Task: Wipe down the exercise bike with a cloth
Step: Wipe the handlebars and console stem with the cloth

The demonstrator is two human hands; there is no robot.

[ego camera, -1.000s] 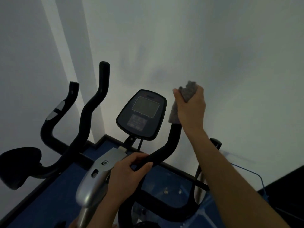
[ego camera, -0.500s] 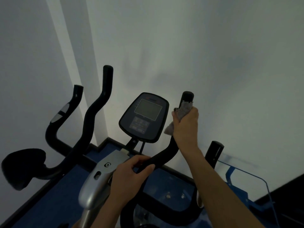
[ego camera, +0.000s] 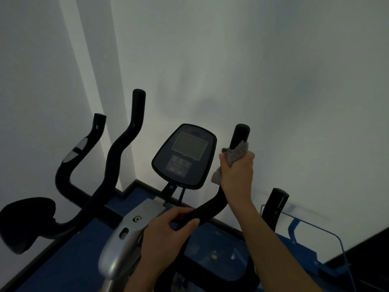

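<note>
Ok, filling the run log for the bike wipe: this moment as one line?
step: wiping handlebar | right hand: grips cloth round right handlebar | left hand: grips handlebar lower down | console: untouched

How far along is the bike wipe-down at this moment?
Nothing shows as finished; cleanliness can't be judged in this dim light. In hand: the right hand wraps the grey cloth around the right handlebar, while the left hand grips its lower bend. Not being touched: the console and left handlebar.
</note>
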